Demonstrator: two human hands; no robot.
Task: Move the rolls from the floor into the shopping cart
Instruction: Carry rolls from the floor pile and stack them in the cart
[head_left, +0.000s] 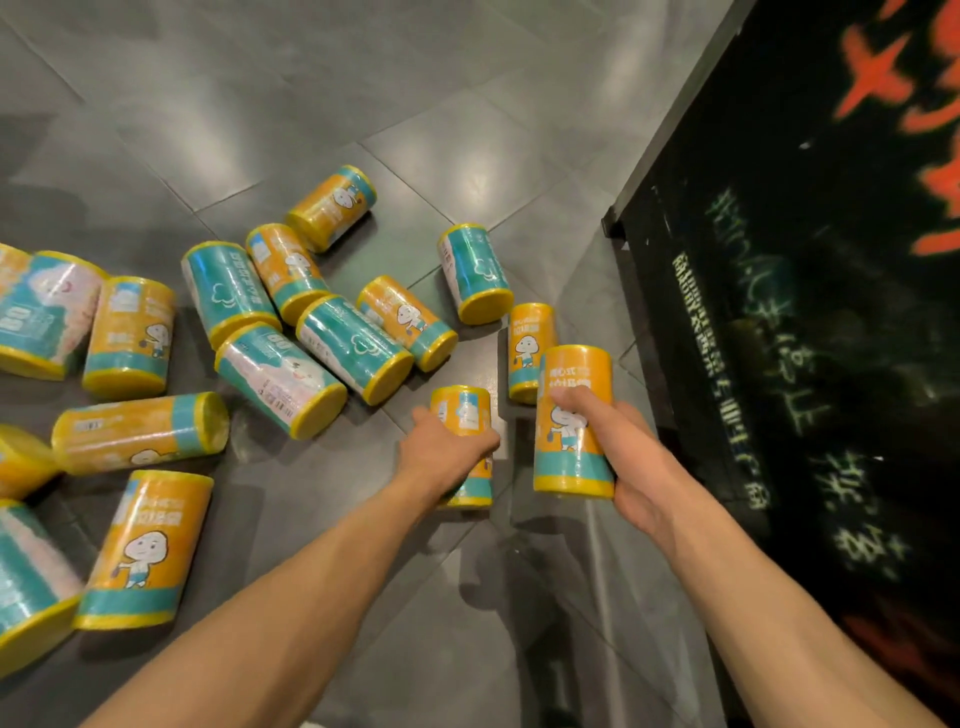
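While many plastic-wrapped orange-and-teal cylindrical rolls (270, 317) lie scattered on the grey tiled floor (363, 93), each hand is at one roll near the black printed panel (779, 312) on the right. The right hand (623, 457) is wrapped around an upright orange roll with a cartoon figure (571, 415), thumb across the front and fingers behind; this roll appears lifted clear of the floor, though the view does not settle that. The left hand (447, 447) is closed over the top and side of a second orange roll (465, 415) that seems to stand on the tiles; whether the grip is fully tightened cannot be told. A third upright roll (529, 348) stands just beyond these two. The shopping cart is not in view. For a sound lift, the left hand should seat its fingers around the mid-body before rising, since the glossy film is likely slippery. Raise both rolls vertically to avoid knocking the neighbouring upright roll, then carry them together to the cart.
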